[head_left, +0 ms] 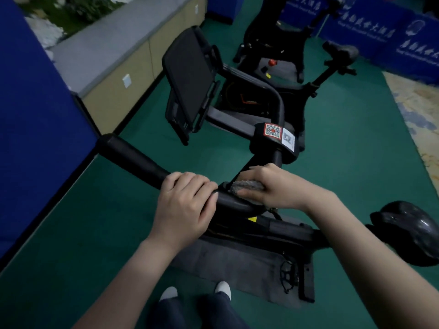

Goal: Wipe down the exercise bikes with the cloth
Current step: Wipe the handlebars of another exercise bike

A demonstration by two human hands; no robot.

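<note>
Though dim, green floor (pixel 344 143) under bike (pixel 273 141).

Dim, underexposed indoor view with a cool cast, black exercise bike frame (pixel 237 205) losing detail in shadow, faint sheen on the glossy black saddle (pixel 408 231), soft motion blur throughout, wide-angle bending at the edges, blurred white lettering on the blue banners (pixel 370 29)

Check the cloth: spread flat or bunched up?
Bunched. The cloth shows as a crumpled wad under the right hand, pressed onto the handlebar.
</note>
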